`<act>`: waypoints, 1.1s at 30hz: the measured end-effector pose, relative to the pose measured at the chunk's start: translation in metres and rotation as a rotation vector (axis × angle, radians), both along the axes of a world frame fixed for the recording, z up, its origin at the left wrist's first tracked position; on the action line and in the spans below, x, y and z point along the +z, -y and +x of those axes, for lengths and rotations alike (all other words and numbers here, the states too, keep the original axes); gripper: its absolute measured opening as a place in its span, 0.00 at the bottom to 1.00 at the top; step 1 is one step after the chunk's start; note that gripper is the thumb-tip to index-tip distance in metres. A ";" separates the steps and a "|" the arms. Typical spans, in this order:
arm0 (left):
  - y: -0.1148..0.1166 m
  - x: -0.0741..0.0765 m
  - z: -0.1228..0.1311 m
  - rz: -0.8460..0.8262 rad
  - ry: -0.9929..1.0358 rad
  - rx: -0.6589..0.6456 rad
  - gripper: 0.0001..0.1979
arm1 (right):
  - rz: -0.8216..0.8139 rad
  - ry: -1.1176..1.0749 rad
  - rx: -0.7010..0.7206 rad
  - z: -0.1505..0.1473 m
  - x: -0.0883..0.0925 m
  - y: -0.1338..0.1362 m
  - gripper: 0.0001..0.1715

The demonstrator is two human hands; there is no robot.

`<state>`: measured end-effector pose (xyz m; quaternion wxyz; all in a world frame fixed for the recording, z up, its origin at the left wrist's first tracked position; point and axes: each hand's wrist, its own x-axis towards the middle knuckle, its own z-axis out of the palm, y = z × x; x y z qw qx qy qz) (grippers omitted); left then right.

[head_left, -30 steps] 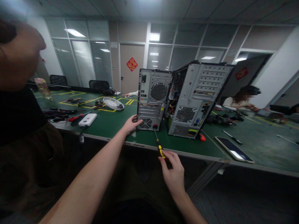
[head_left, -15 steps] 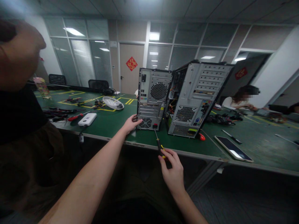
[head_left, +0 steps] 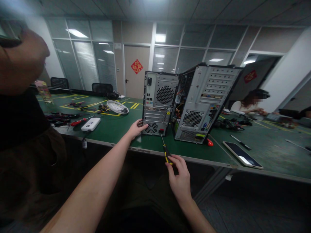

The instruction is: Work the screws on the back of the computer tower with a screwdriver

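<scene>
The smaller computer tower [head_left: 157,113] stands upright with its back panel facing me. My left hand [head_left: 136,128] grips its lower left edge, thumb on the back panel by the round vent and fingers round the side. Between the fingertips of my right hand [head_left: 179,171] is the handle of a black and yellow screwdriver [head_left: 166,152]. Its shaft points up and away, and the tip meets the bottom edge of the back panel below the red switch. Whether the tip sits in a screw is too small to tell. A larger computer tower [head_left: 194,106], open at its left side, stands close on the right.
A smartphone [head_left: 243,155], a pen-like tool [head_left: 240,142] and black cables [head_left: 233,124] lie to the right. Leftward are a white power bank [head_left: 90,124], a red screwdriver [head_left: 78,122] and a white basket [head_left: 117,107]. One person [head_left: 19,129] stands close left; another [head_left: 251,102] sits far right.
The screwdriver handle has turned between my right fingertips, showing more yellow, and shifted slightly. My left hand and both towers have stayed put. The person at left has moved a little.
</scene>
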<state>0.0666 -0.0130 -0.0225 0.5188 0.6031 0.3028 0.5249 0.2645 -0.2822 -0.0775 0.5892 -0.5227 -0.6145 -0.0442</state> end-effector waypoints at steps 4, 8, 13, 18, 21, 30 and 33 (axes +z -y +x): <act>-0.001 0.000 0.000 -0.013 0.003 0.011 0.38 | 0.005 0.048 -0.012 0.001 0.001 0.000 0.12; -0.001 0.000 0.000 0.003 0.008 0.010 0.37 | -0.032 0.037 0.004 -0.001 0.001 0.002 0.14; 0.000 0.000 -0.001 0.020 -0.001 0.021 0.37 | -0.051 -0.040 0.058 -0.002 0.001 0.001 0.09; 0.001 0.000 0.000 0.004 0.006 0.016 0.37 | -0.046 -0.044 0.067 0.000 0.001 -0.001 0.08; 0.001 0.000 0.000 -0.001 0.008 0.012 0.36 | -0.033 0.003 0.022 0.001 0.000 -0.002 0.13; 0.000 0.000 -0.002 -0.007 0.013 0.002 0.36 | -0.002 0.086 -0.003 0.000 0.000 -0.001 0.17; 0.000 0.000 -0.001 -0.003 0.012 0.008 0.36 | 0.026 0.127 -0.013 -0.001 0.002 0.002 0.17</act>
